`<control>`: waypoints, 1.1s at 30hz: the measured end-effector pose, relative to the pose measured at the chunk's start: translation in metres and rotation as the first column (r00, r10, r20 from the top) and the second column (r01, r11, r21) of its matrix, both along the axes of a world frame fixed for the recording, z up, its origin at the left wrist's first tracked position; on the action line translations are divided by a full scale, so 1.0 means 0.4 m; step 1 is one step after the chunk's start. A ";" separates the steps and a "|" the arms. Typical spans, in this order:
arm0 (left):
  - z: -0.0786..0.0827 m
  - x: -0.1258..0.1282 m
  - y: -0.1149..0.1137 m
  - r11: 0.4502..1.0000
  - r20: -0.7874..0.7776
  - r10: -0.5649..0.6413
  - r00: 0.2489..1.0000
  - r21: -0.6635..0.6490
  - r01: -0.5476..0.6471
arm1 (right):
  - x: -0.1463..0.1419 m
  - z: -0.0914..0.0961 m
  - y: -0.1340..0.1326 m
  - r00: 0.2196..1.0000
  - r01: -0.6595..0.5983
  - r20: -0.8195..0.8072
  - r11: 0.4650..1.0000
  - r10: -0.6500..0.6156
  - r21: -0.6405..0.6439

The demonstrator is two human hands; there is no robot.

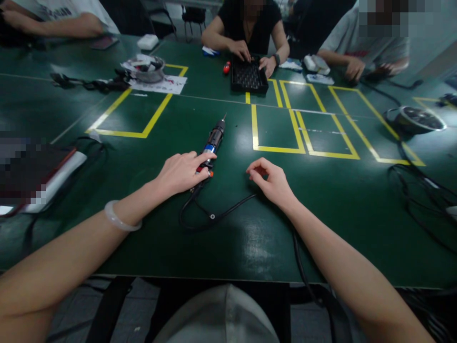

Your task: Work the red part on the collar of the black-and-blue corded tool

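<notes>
An electric screwdriver (214, 139) with a black and blue body lies on the green table (200, 238), its tip pointing away from me. My left hand (180, 172) rests on its rear end, fingers laid over the red part where the black cable (210, 216) leaves it. A pale bangle sits on that wrist. My right hand (270, 181) lies a little to the right on the bare table, fingers curled loosely inward, with nothing visible in them.
Yellow tape rectangles (303, 126) mark the table. Across it, a person's hands are on a black tray (249, 76). A metal bowl (148, 69) on papers stands far left, a round fan-like part (416, 119) and cables (421, 190) at right, a notebook (46, 178) at left.
</notes>
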State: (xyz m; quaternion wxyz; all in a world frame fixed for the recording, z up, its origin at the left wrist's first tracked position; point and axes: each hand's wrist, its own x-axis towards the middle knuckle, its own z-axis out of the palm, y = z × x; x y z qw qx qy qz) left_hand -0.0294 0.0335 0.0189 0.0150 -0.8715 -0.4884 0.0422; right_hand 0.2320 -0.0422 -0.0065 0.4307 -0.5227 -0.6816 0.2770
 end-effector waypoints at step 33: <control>0.013 -0.349 0.351 0.935 -0.147 0.342 0.928 -0.048 -0.352 | 0.014 -0.014 0.009 1.000 -0.025 0.010 0.999 0.026 -0.047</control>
